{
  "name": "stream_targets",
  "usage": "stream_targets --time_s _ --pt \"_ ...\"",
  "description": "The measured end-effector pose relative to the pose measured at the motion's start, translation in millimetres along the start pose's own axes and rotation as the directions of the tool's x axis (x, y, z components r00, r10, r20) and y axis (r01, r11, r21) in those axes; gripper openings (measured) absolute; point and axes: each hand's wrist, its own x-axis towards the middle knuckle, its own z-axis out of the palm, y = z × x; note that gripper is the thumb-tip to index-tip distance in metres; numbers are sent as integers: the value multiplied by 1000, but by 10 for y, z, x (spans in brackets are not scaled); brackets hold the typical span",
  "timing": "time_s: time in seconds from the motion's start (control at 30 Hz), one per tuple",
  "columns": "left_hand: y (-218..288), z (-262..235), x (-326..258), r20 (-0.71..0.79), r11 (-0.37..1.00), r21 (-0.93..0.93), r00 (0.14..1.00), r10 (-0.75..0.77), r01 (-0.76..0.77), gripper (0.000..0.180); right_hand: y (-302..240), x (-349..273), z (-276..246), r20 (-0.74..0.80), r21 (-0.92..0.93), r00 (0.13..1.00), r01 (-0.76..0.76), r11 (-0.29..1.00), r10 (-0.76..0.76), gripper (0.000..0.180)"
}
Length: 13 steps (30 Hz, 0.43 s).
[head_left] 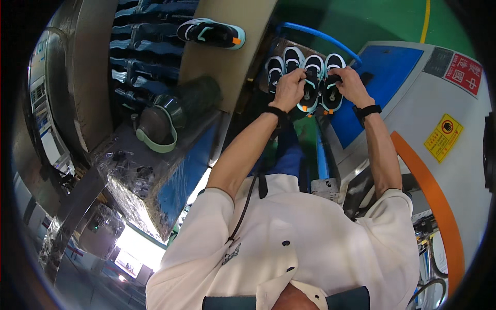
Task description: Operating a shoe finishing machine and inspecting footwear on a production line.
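Green factory floor (361,20) spreads at the far side of our view, crossed by a thin yellow line, and a big grey machine housing (439,103) with a blue top panel and an orange curved band fills the right. On that housing we see a red label and a yellow warning sticker. A blue hose (320,37) arcs over the far edge of the narrow surface where four small shoes stand in a row, toes pointing away from us.

We hold our left hand (289,89) clenched on the third shoe (312,82), a black one with a white toe and mint trim, and our right hand (351,85) grasps the fourth shoe (331,82) just beside it; the two touch side by side. Both wrists wear dark bands. Two more shoes (284,64) of the same kind stand to the left of our hands, untouched.

Far to the left, a tan belt (232,51) carries a single black and mint sneaker (212,32) lying on its side. Nearer on the left, a dark green water bottle (175,111) with a pale green strap lies on a foil-wrapped ledge (134,170), and dark blue racks rise behind it. Our white jacket fills the near part of the view.
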Motion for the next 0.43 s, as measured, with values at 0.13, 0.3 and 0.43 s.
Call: stream_targets --time_s 0.13,0.3,0.43 --pt "147 186 14 -172 999 6 985 -33 34 18 -71 99 -451 78 -37 992 98 994 -95 34" --pt "443 928 56 -308 982 -13 933 -185 191 16 391 441 -432 219 257 973 -128 958 71 42" --pt "428 1331 36 -212 912 -92 887 -411 400 15 1392 406 233 223 438 967 -211 874 121 26"
